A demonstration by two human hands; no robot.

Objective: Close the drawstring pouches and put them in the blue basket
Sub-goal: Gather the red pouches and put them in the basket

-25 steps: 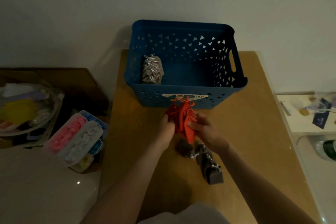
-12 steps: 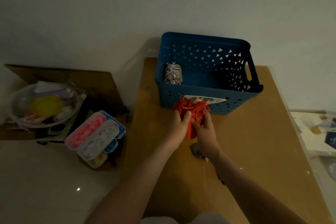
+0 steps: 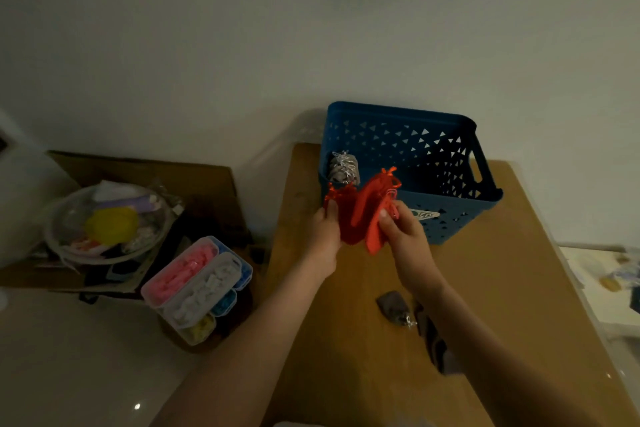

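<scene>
Red drawstring pouches (image 3: 360,215) are held up in front of the blue basket (image 3: 453,204), just at its near-left corner. My left hand (image 3: 325,236) pinches the left red pouch at its top edge. My right hand (image 3: 403,236) grips the right red pouch, thumb on its front. A grey patterned pouch (image 3: 344,168) with a silver cord stands inside the basket against its left wall. Two dark grey pouches (image 3: 393,310) lie on the wooden table below my right wrist, one partly hidden by my forearm.
The wooden table (image 3: 346,340) stands against the wall. On the floor to the left are stacked clear boxes (image 3: 197,284) of pink, white, blue and yellow pieces, and a clear bowl (image 3: 107,225) of items on cardboard. A white shelf (image 3: 602,281) is at the right.
The camera view shifted, so the basket now sits further right. My hands rose toward the basket's near-left corner and moved slightly apart, spreading the red pouches.
</scene>
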